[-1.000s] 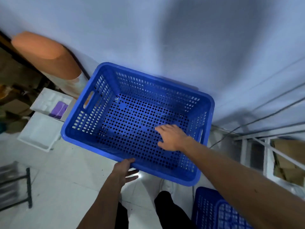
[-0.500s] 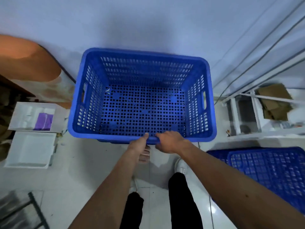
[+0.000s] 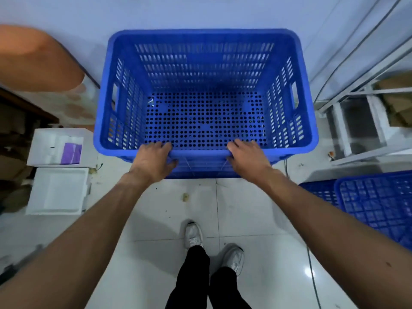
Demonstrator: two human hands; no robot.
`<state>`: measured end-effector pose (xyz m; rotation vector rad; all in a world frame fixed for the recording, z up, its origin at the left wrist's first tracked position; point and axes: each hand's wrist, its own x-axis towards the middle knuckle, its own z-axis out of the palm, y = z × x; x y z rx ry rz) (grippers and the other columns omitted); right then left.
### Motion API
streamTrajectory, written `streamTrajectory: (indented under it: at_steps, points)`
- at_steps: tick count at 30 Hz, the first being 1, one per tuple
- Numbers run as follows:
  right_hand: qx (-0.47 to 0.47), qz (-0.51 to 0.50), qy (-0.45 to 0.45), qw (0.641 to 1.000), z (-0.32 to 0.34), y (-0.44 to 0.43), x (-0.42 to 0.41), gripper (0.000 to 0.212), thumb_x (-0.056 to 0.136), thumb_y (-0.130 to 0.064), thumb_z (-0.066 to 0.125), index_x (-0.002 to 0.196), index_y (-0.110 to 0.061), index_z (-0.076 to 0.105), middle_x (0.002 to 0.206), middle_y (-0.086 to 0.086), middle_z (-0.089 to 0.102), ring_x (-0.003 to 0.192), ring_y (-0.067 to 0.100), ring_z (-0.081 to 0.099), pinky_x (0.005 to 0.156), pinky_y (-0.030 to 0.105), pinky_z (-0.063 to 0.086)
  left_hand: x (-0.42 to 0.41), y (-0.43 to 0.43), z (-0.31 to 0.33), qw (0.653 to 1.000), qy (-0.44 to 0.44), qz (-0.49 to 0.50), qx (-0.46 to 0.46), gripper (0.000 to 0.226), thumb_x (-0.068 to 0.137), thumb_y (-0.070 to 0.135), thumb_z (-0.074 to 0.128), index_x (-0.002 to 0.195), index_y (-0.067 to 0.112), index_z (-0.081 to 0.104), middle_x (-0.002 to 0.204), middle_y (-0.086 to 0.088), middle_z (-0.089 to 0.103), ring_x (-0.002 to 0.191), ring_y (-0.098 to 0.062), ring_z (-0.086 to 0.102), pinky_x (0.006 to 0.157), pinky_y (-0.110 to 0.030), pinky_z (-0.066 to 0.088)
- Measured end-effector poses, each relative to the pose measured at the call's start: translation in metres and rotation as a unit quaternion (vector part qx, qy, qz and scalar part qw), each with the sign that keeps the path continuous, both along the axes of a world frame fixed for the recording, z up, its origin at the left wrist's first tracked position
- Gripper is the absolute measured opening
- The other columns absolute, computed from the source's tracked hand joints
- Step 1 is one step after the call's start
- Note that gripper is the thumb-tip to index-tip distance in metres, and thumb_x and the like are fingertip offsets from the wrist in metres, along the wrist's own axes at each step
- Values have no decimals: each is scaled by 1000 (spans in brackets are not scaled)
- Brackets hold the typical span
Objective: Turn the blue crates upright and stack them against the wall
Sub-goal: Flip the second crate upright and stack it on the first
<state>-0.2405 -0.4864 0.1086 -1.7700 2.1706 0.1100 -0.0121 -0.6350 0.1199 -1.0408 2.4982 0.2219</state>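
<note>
The blue crate (image 3: 205, 97) stood upright with its open top facing the camera and its far side against the pale wall (image 3: 200, 12). A second before it had hung tilted and off to the left, the right hand (image 3: 247, 159) flat inside on the holed floor and the left hand (image 3: 151, 161) under the near edge. Half a second before, both hands had met at the middle of the near rim. Now they had spread apart along that rim, each with fingers curled over the top edge and thumb under it, gripping the crate.

The crate had also squared up to the wall and appeared to sit on another blue crate, whose ribbed side showed just beneath the near rim between the hands; how many lay under it could not be told. This suggested the placing was nearly finished, with the wider grip serving to press or nudge the crate level rather than to carry it.

At the right edge more blue crates (image 3: 376, 206) lay on the tiled floor (image 3: 156, 219), bottom side up by the look of the ribbed grid, so the job was probably far from over. White foam trays (image 3: 58, 190) lay to the left, clear of the stack.
</note>
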Motion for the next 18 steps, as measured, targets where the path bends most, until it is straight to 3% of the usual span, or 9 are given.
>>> streamTrajectory:
  at_steps: [4, 8, 11, 18]
  points:
    - [-65, 1, 39, 997, -9, 9, -15, 28, 98, -34, 54, 111, -9, 55, 103, 11, 60, 92, 32, 59, 85, 42, 40, -4, -4, -8, 998, 21, 0, -55, 33, 96, 25, 55, 126, 13, 54, 109, -13, 63, 101, -36, 60, 92, -45, 42]
    - [-79, 11, 64, 995, -6, 15, -24, 33, 101, -41, 46, 115, -12, 52, 108, 8, 56, 96, 30, 56, 89, 42, 38, 3, -7, -5, 996, 46, -49, -62, 29, 93, 15, 58, 121, 8, 53, 104, -16, 63, 95, -37, 60, 84, -46, 45]
    - [-81, 10, 62, 995, -2, 16, -38, 34, 100, -46, 46, 111, -13, 51, 106, 8, 54, 96, 30, 56, 92, 43, 39, 0, -10, 3, 994, 52, -67, -65, 27, 97, 20, 54, 123, 11, 51, 103, -13, 61, 93, -38, 60, 68, -40, 40]
    - [-103, -55, 86, 989, -1, 22, -51, 43, 96, -55, 48, 102, -12, 51, 100, 9, 53, 94, 31, 55, 87, 46, 39, -7, -15, 2, 994, 31, -84, -67, 26, 103, 30, 48, 123, 15, 42, 103, -11, 58, 88, -36, 61, 66, -42, 45]
